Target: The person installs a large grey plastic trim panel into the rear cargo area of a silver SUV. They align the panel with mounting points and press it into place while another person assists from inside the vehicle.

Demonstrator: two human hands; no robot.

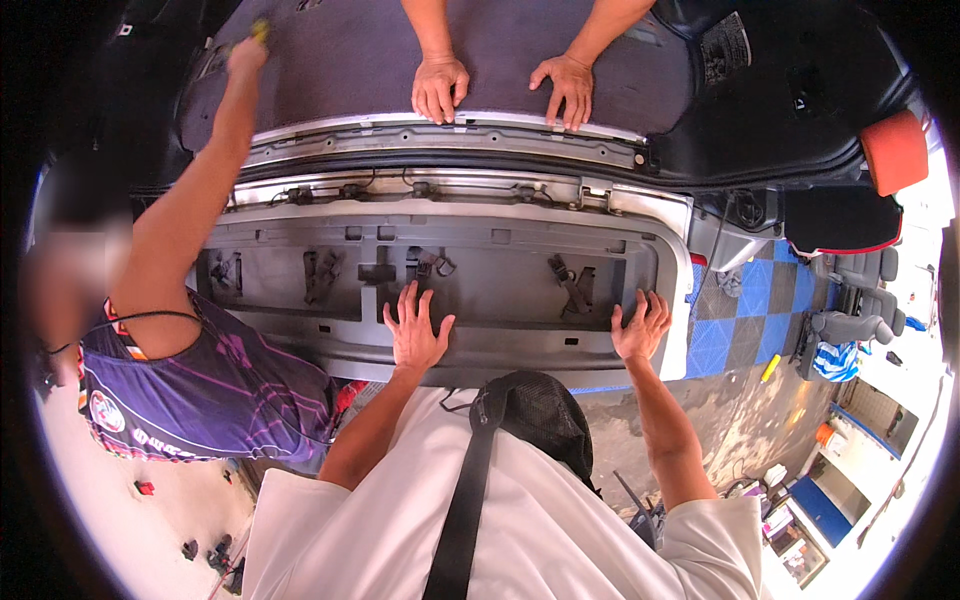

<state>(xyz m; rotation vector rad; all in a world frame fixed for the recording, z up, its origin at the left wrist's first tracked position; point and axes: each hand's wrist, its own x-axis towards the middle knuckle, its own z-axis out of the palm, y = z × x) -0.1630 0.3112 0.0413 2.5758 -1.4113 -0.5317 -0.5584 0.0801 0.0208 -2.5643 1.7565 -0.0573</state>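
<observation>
- White fabric of the person's shirt (pixel 370 530) fills the bottom of the frame, crossed by a black strap (pixel 465 500); a black mesh bag (pixel 540 420) sits at lower centre.
- Just above it, the person's left hand (pixel 418 338) lies over the near edge of the grey tailgate trim panel (pixel 500 345), fingers spread wide and gripping nothing; how firmly it presses cannot be told.
- Farther right, the person's right hand (pixel 641 330) is at the panel's near right corner, fingers parted and slightly bent, with nothing grasped.
- That panel stretches across the middle of the frame; dark strap buckles (pixel 430 264) lie in its recess, some of them just beyond the left hand.
- At left, a co-worker in a purple jersey (pixel 240 375) stretches an arm to the upper left, the hand (pixel 248 55) around a small yellow object (pixel 261 30), too blurred to identify.
- Blue and black floor tiles (pixel 745 310) show at right, near grey car seats (pixel 862 312).
- Beyond the panel, at top centre, another person's two hands (pixel 440 88) rest palm down on dark cargo carpet (pixel 345 70), beside the silver sill (pixel 400 140).
</observation>
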